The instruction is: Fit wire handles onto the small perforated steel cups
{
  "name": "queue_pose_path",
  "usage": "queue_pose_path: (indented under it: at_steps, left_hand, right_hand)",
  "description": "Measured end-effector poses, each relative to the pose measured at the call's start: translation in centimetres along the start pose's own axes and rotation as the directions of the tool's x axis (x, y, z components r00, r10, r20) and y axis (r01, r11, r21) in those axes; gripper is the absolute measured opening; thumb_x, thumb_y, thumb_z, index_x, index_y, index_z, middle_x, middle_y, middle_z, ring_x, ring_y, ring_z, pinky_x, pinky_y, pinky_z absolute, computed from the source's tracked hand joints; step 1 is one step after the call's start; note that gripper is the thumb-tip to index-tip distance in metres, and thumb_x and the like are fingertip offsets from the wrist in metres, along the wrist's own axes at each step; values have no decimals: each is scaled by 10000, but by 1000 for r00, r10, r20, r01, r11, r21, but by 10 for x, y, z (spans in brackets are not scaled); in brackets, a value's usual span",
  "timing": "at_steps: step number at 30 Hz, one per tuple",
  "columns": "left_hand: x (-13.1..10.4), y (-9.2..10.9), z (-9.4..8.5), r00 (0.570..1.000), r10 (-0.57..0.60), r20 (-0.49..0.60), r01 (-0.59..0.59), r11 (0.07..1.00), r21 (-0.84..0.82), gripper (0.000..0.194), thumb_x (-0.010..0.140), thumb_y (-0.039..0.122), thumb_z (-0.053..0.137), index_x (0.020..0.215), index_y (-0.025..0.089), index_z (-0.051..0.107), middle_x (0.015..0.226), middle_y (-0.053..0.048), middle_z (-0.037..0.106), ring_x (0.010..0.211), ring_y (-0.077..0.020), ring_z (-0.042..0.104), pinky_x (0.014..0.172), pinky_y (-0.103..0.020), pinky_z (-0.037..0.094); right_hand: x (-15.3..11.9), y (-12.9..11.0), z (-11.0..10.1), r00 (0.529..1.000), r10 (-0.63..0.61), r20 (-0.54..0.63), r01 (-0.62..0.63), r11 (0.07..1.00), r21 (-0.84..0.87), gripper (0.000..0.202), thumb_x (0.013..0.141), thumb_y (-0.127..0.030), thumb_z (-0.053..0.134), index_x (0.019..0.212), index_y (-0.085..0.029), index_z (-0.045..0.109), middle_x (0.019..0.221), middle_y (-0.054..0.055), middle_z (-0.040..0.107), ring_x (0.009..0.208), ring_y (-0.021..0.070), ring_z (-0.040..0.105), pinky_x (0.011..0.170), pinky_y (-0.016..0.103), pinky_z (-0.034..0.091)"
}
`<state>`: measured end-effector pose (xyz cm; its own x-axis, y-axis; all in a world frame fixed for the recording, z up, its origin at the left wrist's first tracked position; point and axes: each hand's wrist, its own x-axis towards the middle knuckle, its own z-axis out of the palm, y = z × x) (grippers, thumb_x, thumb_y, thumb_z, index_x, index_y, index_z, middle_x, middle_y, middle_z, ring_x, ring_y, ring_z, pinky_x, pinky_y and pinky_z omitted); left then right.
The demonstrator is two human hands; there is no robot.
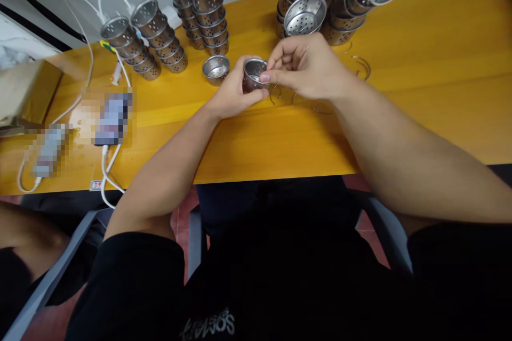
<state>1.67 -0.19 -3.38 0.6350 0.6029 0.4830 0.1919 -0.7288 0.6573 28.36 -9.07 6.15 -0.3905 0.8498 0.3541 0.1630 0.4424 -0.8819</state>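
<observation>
Head view: gripped small perforated metal cup [249, 83] in left hand [232, 94], worked at its rim with right hand [312, 70]; couldn't tell whether pinching anything there. Probably needed steady cup, fine fingertip control. Saw curved wires [369, 68], cup stacks [213, 17] on yellow wooden table [424, 69]; plus phone [112, 119], gray chair [195, 237], red floor [183, 213].

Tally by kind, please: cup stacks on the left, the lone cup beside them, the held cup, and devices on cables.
Left-side cup stacks: 4
Lone cup: 1
Held cup, in the left hand: 1
Cabled devices: 2
Total: 8
</observation>
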Motion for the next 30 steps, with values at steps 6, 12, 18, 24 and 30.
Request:
queue_pose_path:
  at_steps: [6, 12, 18, 24, 30]
  left_hand:
    - [2, 2, 1, 999, -25, -21, 25, 999, -29, 677, 1134, 488, 870, 1693, 258, 565, 1549, -113, 726, 1432, -345, 812, 1332, -569, 677]
    - [3, 13, -3, 993, -97, -62, 95, 995, -29, 628, 1159, 429, 835, 1696, 288, 542, 1569, -99, 724, 1457, -332, 820, 1355, -571, 670]
    - [4, 22, -8, 982, -160, -105, 155, 986, -57, 684, 1146, 480, 899, 1697, 302, 536, 1615, -118, 751, 1518, -362, 813, 1384, -577, 662]
    - [2, 18, -8, 987, -128, -101, 126, 992, -33, 738, 1122, 519, 906, 1726, 329, 527, 1627, -128, 751, 1570, -393, 792, 1440, -601, 611]
    - [-1, 23, -10, 985, -147, -86, 142, 988, -60, 754, 1154, 611, 912, 1750, 340, 539, 1656, -123, 768, 1600, -393, 796, 1455, -597, 618]
  right_hand:
    - [-1, -2, 0, 999, -51, 0, 51, 998, -26, 796, 872, -1078, 1062, 1027, -330, 841, 999, 75, 868, 892, 301, 811, 897, 520, 751]
    - [-2, 0, -2, 973, -176, -152, 134, 958, -254, 765, 1065, -1088, 864, 1273, -351, 868, 1121, 65, 869, 815, 254, 717, 783, 468, 679]
    - [-7, -8, -5, 975, -191, -116, 117, 878, -465, 250, 1213, -572, 854, 1151, -335, 908, 1373, 138, 867, 1136, 350, 809, 1017, 539, 752]
    - [-9, -12, -6, 997, -61, 42, 74, 865, -496, 270, 1233, -475, 744, 1345, -373, 968, 1559, 123, 819, 1462, 414, 790, 1362, 659, 669]
    - [-13, -19, -2, 991, 60, 119, 15, 836, -548, 423, 1267, -606, 641, 1606, -550, 888, 1726, 44, 766, 1559, 410, 735, 1313, 630, 715]
